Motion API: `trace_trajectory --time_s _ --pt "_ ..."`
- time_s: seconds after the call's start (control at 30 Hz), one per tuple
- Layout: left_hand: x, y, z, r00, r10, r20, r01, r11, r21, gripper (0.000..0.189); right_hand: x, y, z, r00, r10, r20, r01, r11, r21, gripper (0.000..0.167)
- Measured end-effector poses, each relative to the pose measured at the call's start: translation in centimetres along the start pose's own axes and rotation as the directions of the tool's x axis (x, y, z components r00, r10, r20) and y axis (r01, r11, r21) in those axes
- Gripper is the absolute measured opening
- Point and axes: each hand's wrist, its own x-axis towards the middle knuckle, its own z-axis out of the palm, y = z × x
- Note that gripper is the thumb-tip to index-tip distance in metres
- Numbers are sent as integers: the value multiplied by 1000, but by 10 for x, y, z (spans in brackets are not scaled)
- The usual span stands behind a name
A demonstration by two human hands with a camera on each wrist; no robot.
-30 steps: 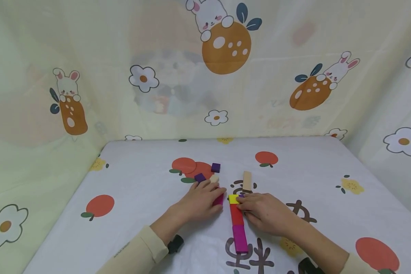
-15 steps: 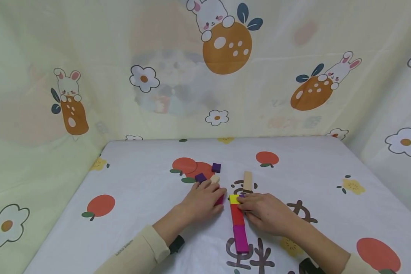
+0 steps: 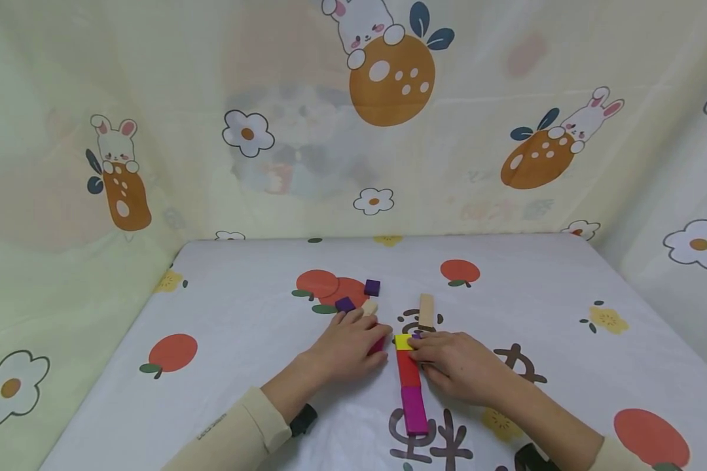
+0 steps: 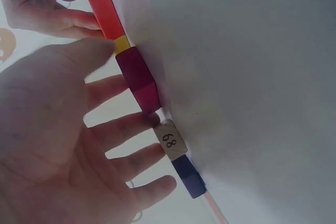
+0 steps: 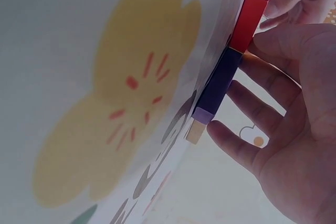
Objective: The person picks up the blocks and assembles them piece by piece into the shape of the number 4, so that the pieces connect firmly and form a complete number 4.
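Observation:
My left hand (image 3: 342, 347) rests at a magenta block (image 3: 378, 345). In the left wrist view its fingers are spread and nearly straight, with fingertips at the magenta block and by a wooden block (image 4: 170, 140) marked with a number. My right hand (image 3: 462, 367) touches a long dark purple block (image 5: 218, 82) with extended fingers; the thumb lies by a red block (image 5: 249, 22). Most of the purple block is hidden from the head view. Between the hands, a yellow block (image 3: 403, 342), the red block and a second magenta block (image 3: 414, 411) form a line.
Ahead of the right hand lies a plain wooden block (image 3: 427, 311). Two dark purple blocks (image 3: 372, 288) sit beyond the left hand, one close to its fingertips. A printed white cloth (image 3: 241, 353) covers the table, with patterned curtains (image 3: 171, 78) around it.
The left thumb has shifted slightly to the right, towards the line of blocks. The right hand and the blocks look unmoved.

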Motion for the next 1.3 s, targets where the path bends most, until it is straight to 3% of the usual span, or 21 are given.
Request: trace_trajectory --time_s 0.5,0.93,1.3 --pt "0 -3 2 999 44 -19 -45 998 -41 48 -1 1 1 1000 -15 -17 15 1000 -6 30" --pt "-1 -2 1 993 25 -116 -21 999 38 49 -1 1 2 1000 -19 -19 19 1000 -13 32" --pt "-3 2 1 988 7 -155 8 996 93 47 -2 1 1 1000 -17 -4 17 1000 -2 33"
